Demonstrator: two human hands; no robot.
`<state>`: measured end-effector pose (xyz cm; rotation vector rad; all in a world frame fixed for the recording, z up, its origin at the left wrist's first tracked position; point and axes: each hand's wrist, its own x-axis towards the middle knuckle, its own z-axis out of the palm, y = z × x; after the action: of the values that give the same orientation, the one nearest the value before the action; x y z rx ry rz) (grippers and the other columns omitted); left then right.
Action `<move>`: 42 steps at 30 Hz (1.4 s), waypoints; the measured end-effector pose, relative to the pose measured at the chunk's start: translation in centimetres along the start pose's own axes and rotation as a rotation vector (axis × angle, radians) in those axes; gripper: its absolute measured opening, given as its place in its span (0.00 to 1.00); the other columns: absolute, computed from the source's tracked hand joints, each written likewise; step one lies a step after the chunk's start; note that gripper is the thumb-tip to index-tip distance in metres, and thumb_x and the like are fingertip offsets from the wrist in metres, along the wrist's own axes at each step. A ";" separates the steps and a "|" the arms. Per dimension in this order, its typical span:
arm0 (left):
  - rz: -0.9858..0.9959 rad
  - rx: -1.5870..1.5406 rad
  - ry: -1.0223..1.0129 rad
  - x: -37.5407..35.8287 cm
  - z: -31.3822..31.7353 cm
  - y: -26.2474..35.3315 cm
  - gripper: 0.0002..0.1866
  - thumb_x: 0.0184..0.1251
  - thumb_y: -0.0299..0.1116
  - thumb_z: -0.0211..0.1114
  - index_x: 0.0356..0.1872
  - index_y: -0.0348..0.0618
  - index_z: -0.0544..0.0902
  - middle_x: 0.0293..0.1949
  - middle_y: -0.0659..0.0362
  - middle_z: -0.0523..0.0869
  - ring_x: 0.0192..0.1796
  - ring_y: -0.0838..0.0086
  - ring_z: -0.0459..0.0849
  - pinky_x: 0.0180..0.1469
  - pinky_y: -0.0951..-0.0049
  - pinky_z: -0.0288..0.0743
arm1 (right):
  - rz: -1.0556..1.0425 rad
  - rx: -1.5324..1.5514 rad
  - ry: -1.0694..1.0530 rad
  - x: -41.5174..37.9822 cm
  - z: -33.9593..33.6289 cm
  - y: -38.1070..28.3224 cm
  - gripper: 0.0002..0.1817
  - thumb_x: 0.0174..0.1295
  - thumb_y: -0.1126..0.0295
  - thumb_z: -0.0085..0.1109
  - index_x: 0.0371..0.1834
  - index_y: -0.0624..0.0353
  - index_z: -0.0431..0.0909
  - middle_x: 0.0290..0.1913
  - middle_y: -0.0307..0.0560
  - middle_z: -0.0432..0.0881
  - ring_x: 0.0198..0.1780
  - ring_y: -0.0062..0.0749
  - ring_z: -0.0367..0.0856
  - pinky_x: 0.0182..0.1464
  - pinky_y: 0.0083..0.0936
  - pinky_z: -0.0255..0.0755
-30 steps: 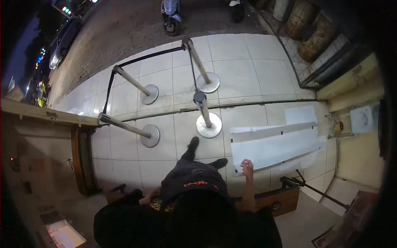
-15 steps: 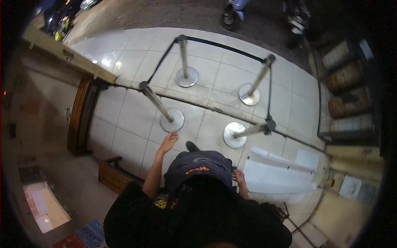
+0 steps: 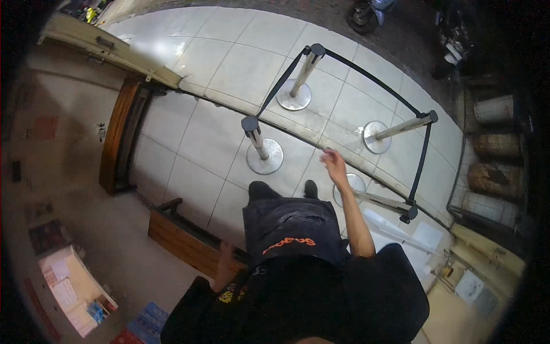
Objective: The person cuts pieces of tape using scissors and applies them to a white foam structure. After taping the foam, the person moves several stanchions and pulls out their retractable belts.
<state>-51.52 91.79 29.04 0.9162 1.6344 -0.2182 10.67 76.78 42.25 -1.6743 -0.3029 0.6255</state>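
Observation:
My right hand (image 3: pixel 333 164) is stretched forward with its fingers apart, holding nothing, over the floor between the posts. Low on the left, beside a wooden bench (image 3: pixel 189 241), my left hand (image 3: pixel 225 264) is smeared by motion, and its fingers cannot be made out. Metal posts on round bases stand ahead: a near left post (image 3: pixel 256 137), a far left post (image 3: pixel 306 71), a far right post (image 3: pixel 404 125) and a near right post (image 3: pixel 381 199). A black belt (image 3: pixel 372 80) joins them along the left, far and right sides. Neither hand touches a post.
Another wooden bench (image 3: pixel 117 137) stands at the left. White panels (image 3: pixel 401 238) lie at the right, near a small basin (image 3: pixel 470 286). A floor track (image 3: pixel 309 137) crosses the tiles. Motorbikes (image 3: pixel 366 14) stand outside, and rusty cylinders (image 3: pixel 495 178) at the far right.
My right hand has moved from beside the apron to out in front. My left hand has dropped back from near the left post's base. The view has shifted, and both shoes now show.

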 end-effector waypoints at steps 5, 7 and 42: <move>-0.031 0.005 -0.153 1.4 -2.8 2.8 0.22 0.72 0.46 0.53 0.55 0.38 0.71 0.49 0.51 0.79 0.50 0.64 0.77 0.55 0.64 0.70 | -0.269 0.024 0.036 5.0 15.4 -14.6 0.10 0.67 0.71 0.57 0.49 0.62 0.75 0.38 0.45 0.83 0.39 0.25 0.82 0.41 0.18 0.74; -0.016 0.005 -0.158 3.7 -7.2 5.9 0.22 0.72 0.46 0.52 0.56 0.38 0.70 0.50 0.51 0.79 0.50 0.63 0.77 0.55 0.64 0.70 | -0.222 0.117 0.064 6.2 21.2 -16.7 0.09 0.67 0.71 0.56 0.48 0.62 0.75 0.38 0.44 0.83 0.39 0.24 0.82 0.41 0.18 0.73; 0.372 0.972 -0.574 42.7 -7.4 106.5 0.27 0.66 0.50 0.59 0.61 0.47 0.70 0.50 0.53 0.82 0.50 0.64 0.81 0.43 0.53 0.77 | 0.147 0.459 0.864 45.8 36.0 -13.3 0.09 0.67 0.67 0.53 0.45 0.59 0.73 0.33 0.43 0.84 0.33 0.25 0.83 0.31 0.23 0.72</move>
<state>13.35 186.70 28.09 1.6653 0.7463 -0.9673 29.98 133.33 41.12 -1.3746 0.5512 0.0222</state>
